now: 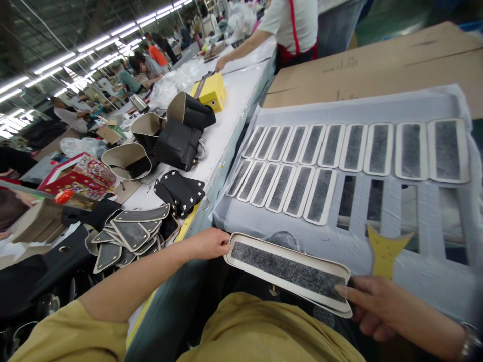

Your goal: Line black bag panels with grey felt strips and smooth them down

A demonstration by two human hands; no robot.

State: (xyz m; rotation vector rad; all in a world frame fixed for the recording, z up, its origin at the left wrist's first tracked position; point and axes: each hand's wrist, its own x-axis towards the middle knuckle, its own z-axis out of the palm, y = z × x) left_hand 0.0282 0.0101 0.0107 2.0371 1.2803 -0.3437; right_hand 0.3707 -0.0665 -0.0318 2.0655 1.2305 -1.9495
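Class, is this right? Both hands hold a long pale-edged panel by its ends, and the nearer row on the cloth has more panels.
Wrong on the count: the head view shows fewer panels in the nearer row than the far row. The left hand and right hand do hold the long pale-edged panel by its ends.

The long cream-rimmed dark grey panel (287, 269) hides some fingertips of the right hand (381, 304), the picture's edges crop the silver wristwatch (470, 344) and the head of the pale-shirted person (302, 27) at the right edge of the white-topped bench (241, 90), and faint printing on the brown cardboard sheet (381, 65) is illegible.
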